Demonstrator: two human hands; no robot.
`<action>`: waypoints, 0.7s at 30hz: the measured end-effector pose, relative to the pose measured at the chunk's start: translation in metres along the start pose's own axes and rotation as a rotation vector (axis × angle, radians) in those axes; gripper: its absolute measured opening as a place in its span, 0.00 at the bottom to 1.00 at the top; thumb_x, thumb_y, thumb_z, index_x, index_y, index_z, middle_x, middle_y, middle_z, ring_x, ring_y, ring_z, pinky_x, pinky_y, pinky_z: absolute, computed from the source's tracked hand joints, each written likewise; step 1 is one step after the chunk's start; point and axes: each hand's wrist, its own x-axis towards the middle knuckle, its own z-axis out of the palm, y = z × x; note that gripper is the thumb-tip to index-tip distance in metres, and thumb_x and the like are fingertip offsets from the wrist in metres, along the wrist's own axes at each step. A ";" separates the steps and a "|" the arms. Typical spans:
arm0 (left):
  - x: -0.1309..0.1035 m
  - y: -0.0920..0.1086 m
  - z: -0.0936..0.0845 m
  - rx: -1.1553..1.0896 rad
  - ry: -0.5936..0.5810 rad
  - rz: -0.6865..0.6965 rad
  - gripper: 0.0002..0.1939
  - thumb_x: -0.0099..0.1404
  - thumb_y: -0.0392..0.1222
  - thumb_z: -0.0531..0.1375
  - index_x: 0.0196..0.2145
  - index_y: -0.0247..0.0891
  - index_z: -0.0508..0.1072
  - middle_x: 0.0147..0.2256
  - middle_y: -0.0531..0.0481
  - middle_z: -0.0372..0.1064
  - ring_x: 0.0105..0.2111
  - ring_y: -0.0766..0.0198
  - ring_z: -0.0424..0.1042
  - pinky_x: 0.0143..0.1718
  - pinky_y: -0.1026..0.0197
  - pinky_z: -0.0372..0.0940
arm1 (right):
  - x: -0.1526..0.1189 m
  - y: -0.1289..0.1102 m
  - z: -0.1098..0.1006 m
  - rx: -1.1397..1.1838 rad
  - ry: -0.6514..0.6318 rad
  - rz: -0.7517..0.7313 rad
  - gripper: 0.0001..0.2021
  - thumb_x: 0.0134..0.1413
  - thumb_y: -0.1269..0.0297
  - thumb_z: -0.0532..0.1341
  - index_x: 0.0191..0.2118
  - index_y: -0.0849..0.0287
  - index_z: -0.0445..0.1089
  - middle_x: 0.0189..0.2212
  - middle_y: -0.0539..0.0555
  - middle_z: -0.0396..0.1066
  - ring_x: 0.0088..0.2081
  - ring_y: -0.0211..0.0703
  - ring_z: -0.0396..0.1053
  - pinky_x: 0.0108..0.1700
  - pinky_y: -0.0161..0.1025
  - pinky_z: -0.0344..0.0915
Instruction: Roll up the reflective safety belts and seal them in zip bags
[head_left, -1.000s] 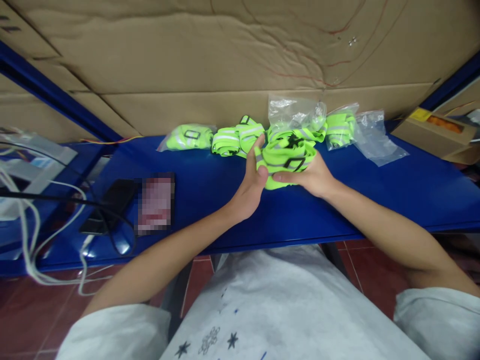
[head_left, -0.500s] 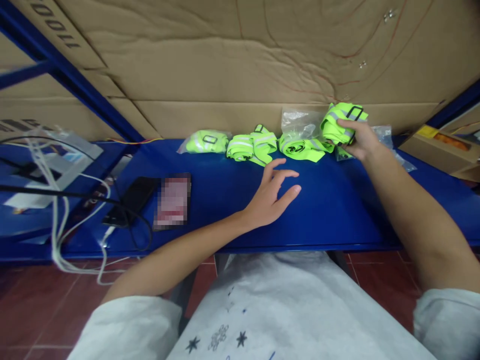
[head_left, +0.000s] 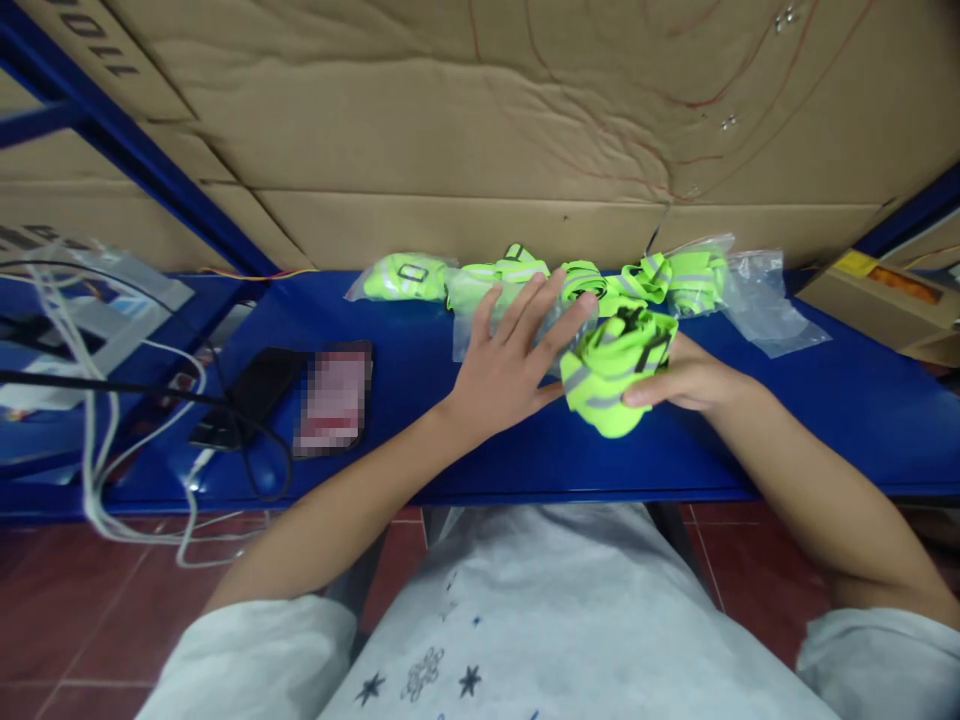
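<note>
A rolled neon-yellow reflective strap bundle (head_left: 611, 375) with a black buckle is gripped by my right hand (head_left: 690, 380) above the blue table (head_left: 675, 465). My left hand (head_left: 506, 365) is just left of it, palm down, fingers spread. A clear plastic bag (head_left: 469, 300) lies beneath or against the left fingers; whether they press on it I cannot tell. Behind the hands is a row of yellow strap bundles: a bagged one (head_left: 407, 277) at the left, loose ones (head_left: 517, 265) in the middle, and another bagged one (head_left: 697, 278) at the right.
Two phones (head_left: 251, 395) (head_left: 334, 400) lie at the left, near white cables (head_left: 94, 430) and a black cable. An empty plastic bag (head_left: 769, 305) and a cardboard box (head_left: 885, 300) are at the right. Cardboard (head_left: 450, 150) stands behind the table.
My right hand has brought the strap bundle from the back right toward the middle front. My left hand has moved slightly left and back, its fingers spreading. The plastic bag has shifted left.
</note>
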 end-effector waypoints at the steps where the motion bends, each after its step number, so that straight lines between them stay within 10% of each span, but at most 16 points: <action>1: -0.001 0.001 0.000 -0.016 0.006 0.005 0.41 0.72 0.52 0.61 0.75 0.46 0.47 0.72 0.35 0.54 0.74 0.43 0.54 0.74 0.34 0.38 | -0.002 -0.002 0.000 -0.017 -0.096 0.031 0.25 0.38 0.63 0.79 0.47 0.56 0.80 0.41 0.53 0.82 0.45 0.53 0.81 0.50 0.47 0.79; 4: -0.002 0.003 0.000 -0.047 -0.007 0.013 0.38 0.74 0.48 0.58 0.75 0.44 0.48 0.65 0.37 0.68 0.69 0.47 0.63 0.75 0.32 0.32 | -0.010 -0.006 -0.005 -0.055 -0.261 0.108 0.26 0.36 0.66 0.78 0.47 0.58 0.80 0.40 0.55 0.82 0.43 0.53 0.81 0.46 0.45 0.79; 11: -0.002 -0.002 0.004 -0.049 0.002 -0.069 0.42 0.66 0.62 0.65 0.70 0.39 0.61 0.57 0.37 0.74 0.59 0.44 0.72 0.75 0.31 0.37 | -0.016 -0.005 -0.026 -0.028 0.222 -0.099 0.21 0.43 0.65 0.77 0.47 0.52 0.81 0.46 0.52 0.82 0.44 0.50 0.81 0.52 0.45 0.76; 21: -0.006 0.007 0.010 -0.068 -0.101 -0.015 0.39 0.68 0.58 0.64 0.70 0.39 0.61 0.58 0.37 0.74 0.59 0.44 0.72 0.73 0.31 0.43 | -0.016 0.000 -0.012 -0.506 0.269 -0.075 0.31 0.40 0.58 0.80 0.52 0.51 0.72 0.41 0.49 0.79 0.42 0.49 0.75 0.44 0.42 0.74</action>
